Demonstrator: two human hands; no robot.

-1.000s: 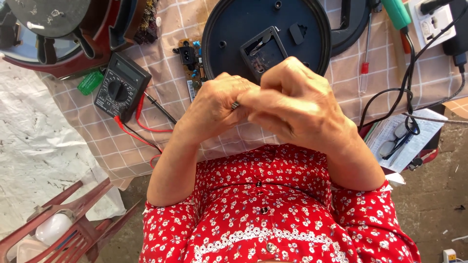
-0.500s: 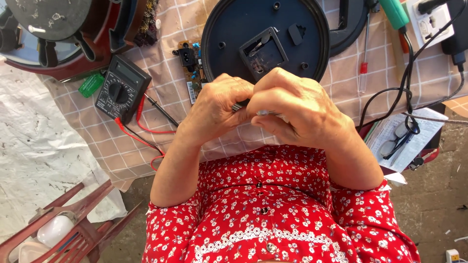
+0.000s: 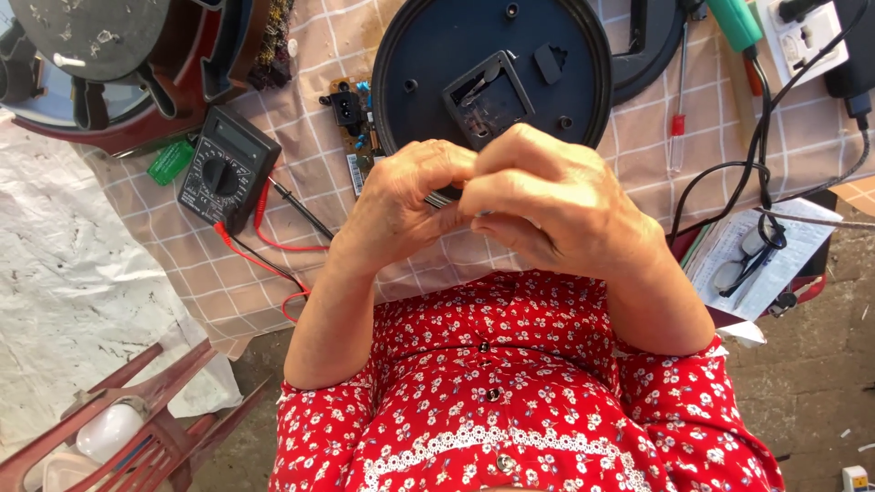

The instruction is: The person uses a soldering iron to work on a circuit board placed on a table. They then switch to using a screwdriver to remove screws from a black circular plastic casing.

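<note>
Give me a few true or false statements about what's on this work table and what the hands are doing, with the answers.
1. Both hands, left hand and right hand, are pressed together above the table edge. True.
2. The round dark clock back lies face down with its square compartment showing. True.
3. The black multimeter has blue leads. False: its leads are red and black.
4. The eyeglasses lie on the multimeter. False: they lie on papers at the right.
5. A small circuit board lies beside the clock back. True.
</note>
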